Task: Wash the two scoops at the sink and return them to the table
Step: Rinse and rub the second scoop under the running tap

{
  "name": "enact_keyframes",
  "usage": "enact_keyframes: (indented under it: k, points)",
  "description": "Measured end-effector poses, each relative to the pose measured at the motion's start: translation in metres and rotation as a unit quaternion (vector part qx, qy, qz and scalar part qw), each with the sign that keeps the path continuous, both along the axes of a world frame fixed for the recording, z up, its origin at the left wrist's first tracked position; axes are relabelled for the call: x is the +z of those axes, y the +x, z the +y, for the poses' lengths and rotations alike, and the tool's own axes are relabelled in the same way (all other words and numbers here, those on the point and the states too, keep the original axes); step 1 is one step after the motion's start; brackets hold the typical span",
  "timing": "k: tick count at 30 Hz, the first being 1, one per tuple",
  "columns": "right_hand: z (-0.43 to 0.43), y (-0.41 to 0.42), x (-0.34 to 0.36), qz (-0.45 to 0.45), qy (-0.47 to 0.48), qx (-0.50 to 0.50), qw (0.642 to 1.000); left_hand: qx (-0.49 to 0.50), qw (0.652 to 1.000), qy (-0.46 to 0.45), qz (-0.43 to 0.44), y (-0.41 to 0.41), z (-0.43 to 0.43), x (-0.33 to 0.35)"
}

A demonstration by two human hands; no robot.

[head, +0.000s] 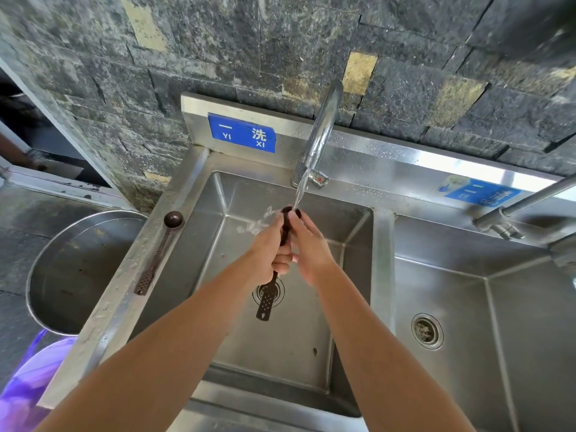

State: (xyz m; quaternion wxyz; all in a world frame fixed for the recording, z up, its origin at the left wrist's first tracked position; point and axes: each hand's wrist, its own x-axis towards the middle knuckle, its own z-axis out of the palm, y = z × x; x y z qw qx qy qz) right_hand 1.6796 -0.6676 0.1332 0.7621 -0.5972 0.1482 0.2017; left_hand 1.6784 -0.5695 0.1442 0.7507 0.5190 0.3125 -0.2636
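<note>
One scoop (157, 254) lies along the sink's (382, 275) left rim, bowl end far. The other scoop (267, 299) hangs over the left basin under the faucet's (324, 126) stream, the left hand (269, 249) clamped round its handle, the right hand's (307, 244) fingers open against it. The basin around the hands lies open.

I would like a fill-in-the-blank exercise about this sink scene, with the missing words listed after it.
1. The left hand grips a dark brown long-handled scoop under the ____ from the chrome tap.
2. The second brown scoop lies on the sink's ____ rim.
3. The right hand rubs the held scoop's ____ end.

Missing words: water; left; bowl
</note>
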Motion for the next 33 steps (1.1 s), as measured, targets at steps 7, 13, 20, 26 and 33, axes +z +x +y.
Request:
enact_keyframes:
  k: [7, 13, 20, 26, 33]
  points:
    - [-0.002, -0.047, 0.001, 0.091, -0.157, 0.054, 0.982, 0.105, 0.985, -0.134, 0.013, 0.023, -0.014, -0.002]
    - [-0.066, -0.019, 0.009, -0.126, -0.492, 0.199, 0.838, 0.042, 0.994, -0.069, -0.08, 0.025, 0.0, -0.006]
    - [-0.077, 0.0, 0.035, -0.114, -0.553, 0.195, 0.802, 0.02, 0.991, 0.018, -0.131, 0.043, -0.004, 0.002]
    - [-0.024, -0.027, 0.018, 0.181, -0.043, 0.119, 0.975, 0.091, 0.992, -0.036, -0.075, 0.041, -0.018, 0.005]
    - [-0.094, 0.01, 0.034, -0.166, -0.61, 0.289, 0.719, -0.381, 0.838, 0.304, -0.245, 0.048, 0.026, 0.025]
